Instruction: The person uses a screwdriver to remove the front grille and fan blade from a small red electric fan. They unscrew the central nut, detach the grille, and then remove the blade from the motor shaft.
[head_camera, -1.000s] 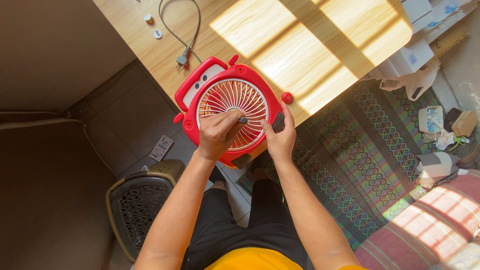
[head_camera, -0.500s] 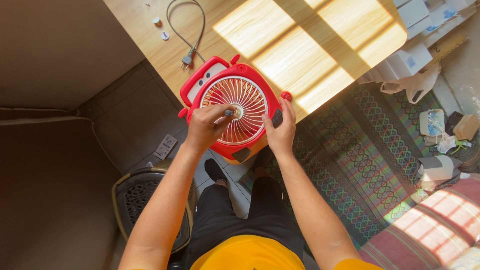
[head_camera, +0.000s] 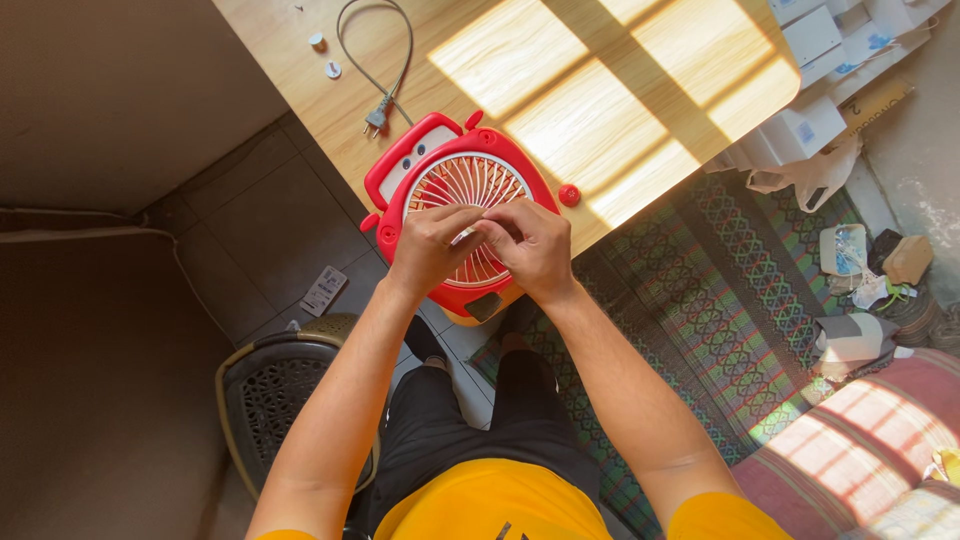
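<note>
**Both hands pinched together over the red fan's grille**

Fingertips of the left hand (head_camera: 428, 246) and right hand (head_camera: 532, 243) meet at the middle of the fan, curled in narrow and pinching at something small between them; what it is cannot be told, since the fingers cover it. Both hands rest on the white grille (head_camera: 465, 180) of the red fan (head_camera: 450, 290), which lies flat with its face up at the near edge of the wooden table (head_camera: 600, 90), its lower corner hanging just past that edge.

Below the arms are the person's yellow shirt and black trousers, and to the left a dark perforated chair (head_camera: 265, 400) stands on the tiled floor. A patterned woven rug (head_camera: 720, 300) lies to the right.

Just beside the fan's right corner sits a small red knob (head_camera: 569, 195) on the tabletop. Farther up, a grey cord with plug (head_camera: 377, 118) loops across the wood, and two small white discs (head_camera: 325, 56) lie near it. White boxes (head_camera: 800, 130) are stacked off the table's far right corner.
</note>
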